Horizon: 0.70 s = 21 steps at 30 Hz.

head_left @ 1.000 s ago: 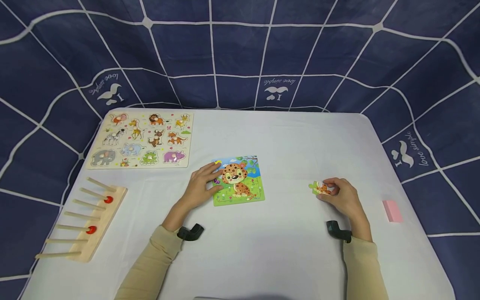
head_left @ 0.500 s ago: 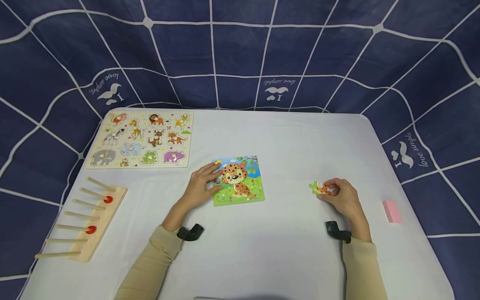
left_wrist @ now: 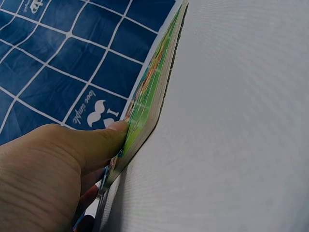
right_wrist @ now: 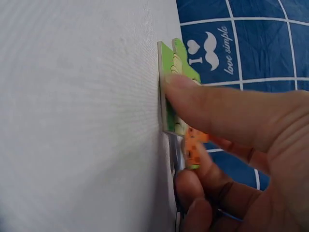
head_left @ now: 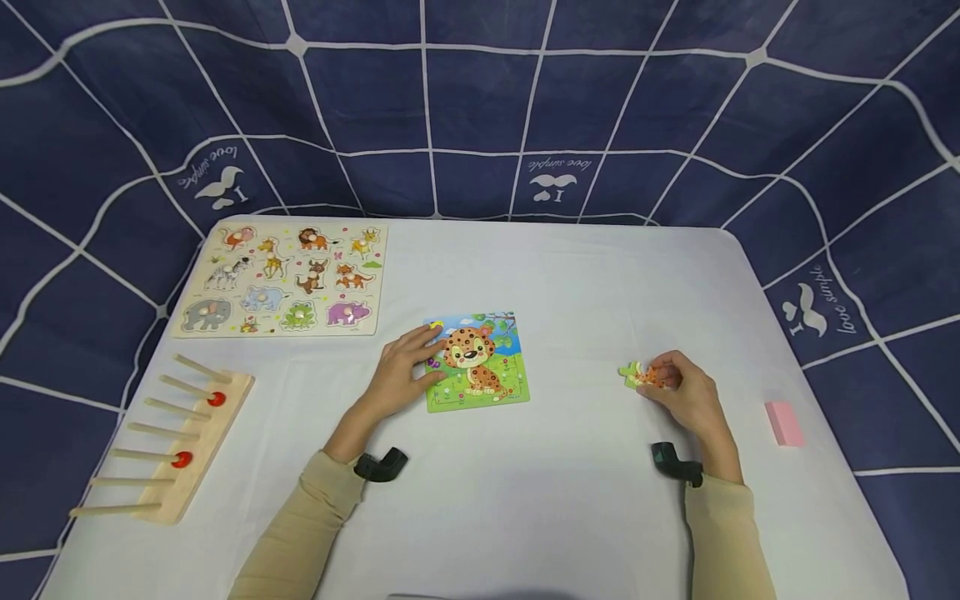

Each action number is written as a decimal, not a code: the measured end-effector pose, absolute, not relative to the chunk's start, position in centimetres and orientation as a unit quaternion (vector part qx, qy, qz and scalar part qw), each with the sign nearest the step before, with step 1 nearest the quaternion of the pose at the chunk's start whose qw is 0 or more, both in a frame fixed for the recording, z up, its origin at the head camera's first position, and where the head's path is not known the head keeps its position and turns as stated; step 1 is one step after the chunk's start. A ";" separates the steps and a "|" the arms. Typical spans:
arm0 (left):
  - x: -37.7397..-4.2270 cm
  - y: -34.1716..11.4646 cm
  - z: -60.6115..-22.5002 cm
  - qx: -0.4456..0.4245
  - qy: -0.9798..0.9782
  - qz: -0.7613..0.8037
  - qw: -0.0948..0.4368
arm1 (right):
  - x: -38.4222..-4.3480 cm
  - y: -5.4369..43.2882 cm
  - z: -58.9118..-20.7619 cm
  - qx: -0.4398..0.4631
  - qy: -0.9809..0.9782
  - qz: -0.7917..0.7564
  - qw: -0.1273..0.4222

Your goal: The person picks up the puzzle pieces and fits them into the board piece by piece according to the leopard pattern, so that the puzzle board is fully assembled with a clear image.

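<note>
My left hand point(head_left: 402, 371) rests on the left side of a square leopard jigsaw puzzle point(head_left: 487, 367), fingers extended over its picture. In the left wrist view, the thumb point(left_wrist: 108, 137) lies on the puzzle's green face close to its edge. Over to the right, my right hand point(head_left: 686, 396) pinches jigsaw puzzle pieces point(head_left: 632, 373) low over the table. The right wrist view shows a green-and-cream piece point(right_wrist: 166, 60) under the thumb and an orange spotted piece point(right_wrist: 193, 152) by the fingers, which partly hide both.
An animal peg puzzle board point(head_left: 285, 279) lies at the back left of the white-covered table point(head_left: 525, 492). In front of it, a wooden base with pegs point(head_left: 198, 450) carries two red beads. A pink block point(head_left: 784, 422) is right of the right hand. Dark blue cloth point(head_left: 480, 100) hangs behind.
The right fingers have shifted a little on the puzzle pieces, and the pieces have moved slightly rightward. The left hand and the leopard puzzle have stayed in place.
</note>
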<state>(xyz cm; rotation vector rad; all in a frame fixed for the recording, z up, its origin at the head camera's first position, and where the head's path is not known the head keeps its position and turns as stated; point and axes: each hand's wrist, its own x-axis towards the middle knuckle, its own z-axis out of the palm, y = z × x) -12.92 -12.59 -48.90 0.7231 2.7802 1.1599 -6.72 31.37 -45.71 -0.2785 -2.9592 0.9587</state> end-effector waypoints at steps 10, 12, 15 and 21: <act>-12.8 -12.6 -48.9 0.238 0.896 0.374 0.010 | -6.9 30.6 -45.3 -0.084 -0.917 0.388 0.038; -12.8 -12.5 -48.9 0.239 0.896 0.375 0.009 | -7.2 30.2 -45.1 -0.086 -0.909 0.407 0.029; -12.8 -12.5 -48.9 0.238 0.898 0.370 0.009 | -7.7 29.2 -45.0 -0.074 -0.898 0.433 0.009; -12.7 -12.5 -48.7 0.235 0.900 0.367 0.010 | -8.9 25.1 -45.2 -0.023 -0.872 0.489 -0.030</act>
